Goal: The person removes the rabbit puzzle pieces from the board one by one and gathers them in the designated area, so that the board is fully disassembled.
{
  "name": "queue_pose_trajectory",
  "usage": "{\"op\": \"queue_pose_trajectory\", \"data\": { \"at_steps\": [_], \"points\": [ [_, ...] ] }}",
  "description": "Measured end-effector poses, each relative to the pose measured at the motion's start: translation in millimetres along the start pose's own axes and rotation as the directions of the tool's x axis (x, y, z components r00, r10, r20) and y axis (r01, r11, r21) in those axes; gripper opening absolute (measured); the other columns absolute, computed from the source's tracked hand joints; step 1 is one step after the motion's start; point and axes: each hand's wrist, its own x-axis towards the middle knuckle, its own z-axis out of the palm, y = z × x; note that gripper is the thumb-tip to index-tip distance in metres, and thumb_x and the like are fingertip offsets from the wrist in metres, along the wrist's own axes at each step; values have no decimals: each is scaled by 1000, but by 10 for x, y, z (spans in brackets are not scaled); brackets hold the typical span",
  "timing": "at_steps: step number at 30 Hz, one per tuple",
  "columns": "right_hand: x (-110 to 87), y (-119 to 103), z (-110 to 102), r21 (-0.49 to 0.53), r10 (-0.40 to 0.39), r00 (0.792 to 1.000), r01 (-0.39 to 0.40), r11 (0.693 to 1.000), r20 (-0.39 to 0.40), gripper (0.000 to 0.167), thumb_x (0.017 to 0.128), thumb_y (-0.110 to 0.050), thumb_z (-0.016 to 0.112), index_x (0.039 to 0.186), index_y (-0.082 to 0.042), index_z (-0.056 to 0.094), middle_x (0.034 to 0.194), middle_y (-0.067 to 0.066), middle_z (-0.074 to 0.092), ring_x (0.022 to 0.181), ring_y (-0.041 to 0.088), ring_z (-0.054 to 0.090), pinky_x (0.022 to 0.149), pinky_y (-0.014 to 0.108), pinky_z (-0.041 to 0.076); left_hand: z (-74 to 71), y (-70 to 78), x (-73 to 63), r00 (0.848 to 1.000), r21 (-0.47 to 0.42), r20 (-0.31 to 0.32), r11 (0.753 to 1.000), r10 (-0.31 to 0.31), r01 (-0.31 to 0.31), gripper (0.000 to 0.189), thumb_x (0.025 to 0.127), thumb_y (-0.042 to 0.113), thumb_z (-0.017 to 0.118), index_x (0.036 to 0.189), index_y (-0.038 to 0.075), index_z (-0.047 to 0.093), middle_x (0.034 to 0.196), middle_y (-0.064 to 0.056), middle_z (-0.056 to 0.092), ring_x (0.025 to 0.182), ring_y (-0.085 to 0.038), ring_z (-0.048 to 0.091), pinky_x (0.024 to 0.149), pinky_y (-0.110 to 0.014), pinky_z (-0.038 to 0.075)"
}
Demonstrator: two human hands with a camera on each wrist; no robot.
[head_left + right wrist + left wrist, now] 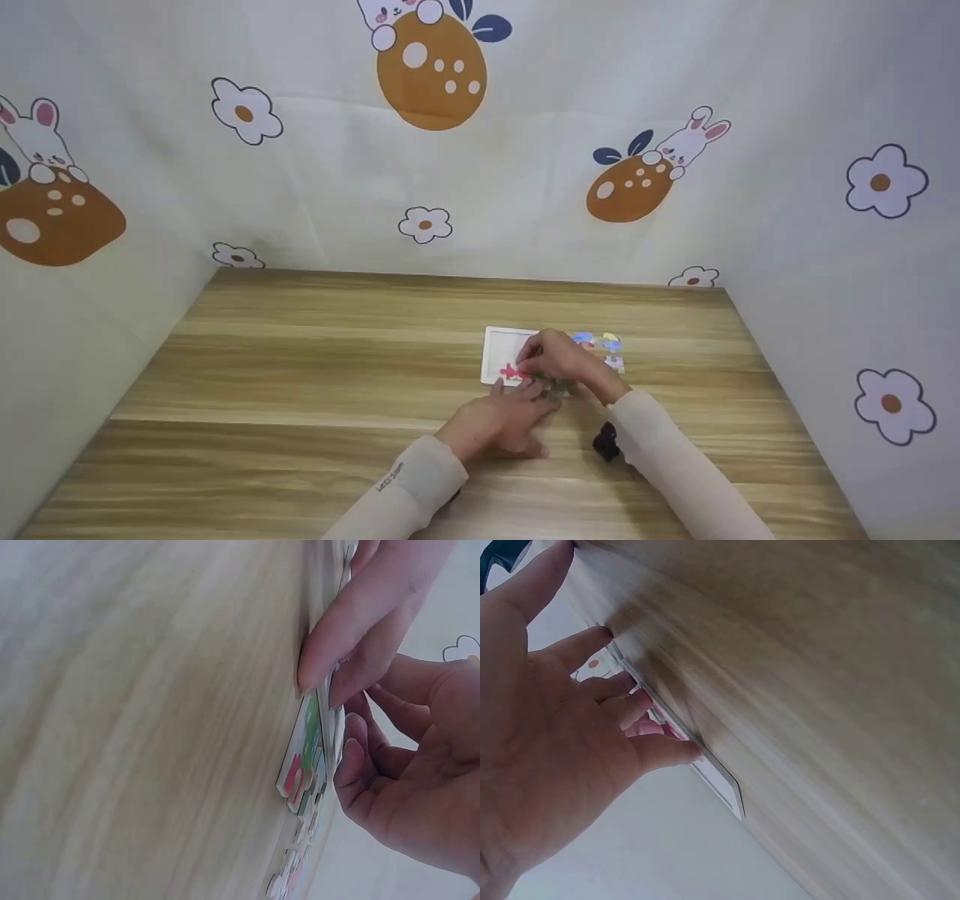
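Note:
A white puzzle tray lies on the table with a pink-red jigsaw piece near its lower left inside. My right hand reaches over the tray, fingers bent, and pinches at a puzzle piece beside the red one; its fingertips hide most of that piece. In the right wrist view the right hand has its thumb and fingers drawn together at the tray's side. My left hand is spread, its fingertips touching the tray's near edge; the left wrist view shows the left hand with extended fingers along that edge.
Several loose jigsaw pieces lie right of the tray, partly behind the right hand. Green and pink pieces show beside the tray. A small dark object is by the right sleeve. A patterned curtain stands behind the wooden table.

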Motion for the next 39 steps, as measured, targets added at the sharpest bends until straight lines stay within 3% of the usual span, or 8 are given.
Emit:
{"op": "queue_pose_trajectory", "data": {
  "at_steps": [18,22,27,33,39],
  "points": [
    [-13,-11,-14,32,40,999,-40,999,4,5,88,-5,74,92,-7,71,86,4,68,75,13,59,65,23,48,-36,16,31,1000,-31,28,1000,-3,4,77,93,51,65,158,28,32,170,2,13,158,-15,8,125,-58,15],
    [-14,-32,-34,65,11,1000,-11,998,0,6,88,-2,74,88,-6,69,84,4,66,75,13,57,67,24,48,-28,21,34,1000,-15,17,1000,0,0,76,92,52,65,157,28,33,170,2,16,158,-16,11,125,-58,17],
    [-42,-52,-89,92,-38,997,44,995,-66,6,87,0,74,87,-4,69,85,5,67,77,12,58,71,23,49,-17,26,40,1000,-9,3,1000,-4,4,76,92,53,65,157,28,34,169,1,18,158,-19,13,125,-58,17],
    [-157,8,-250,98,-3,989,18,995,-146,4,90,-6,73,94,-5,71,93,7,70,85,13,63,76,23,51,-2,26,32,1000,-14,0,1000,-17,17,78,91,55,65,157,29,33,170,-1,18,158,-23,15,125,-57,18],
    [-338,165,-454,128,18,986,4,992,-166,6,91,-4,70,97,-2,69,93,8,69,84,13,62,75,24,53,-5,18,16,999,-53,12,998,-32,32,77,91,51,66,157,28,33,170,0,15,158,-24,13,126,-57,15]
  ]
}}
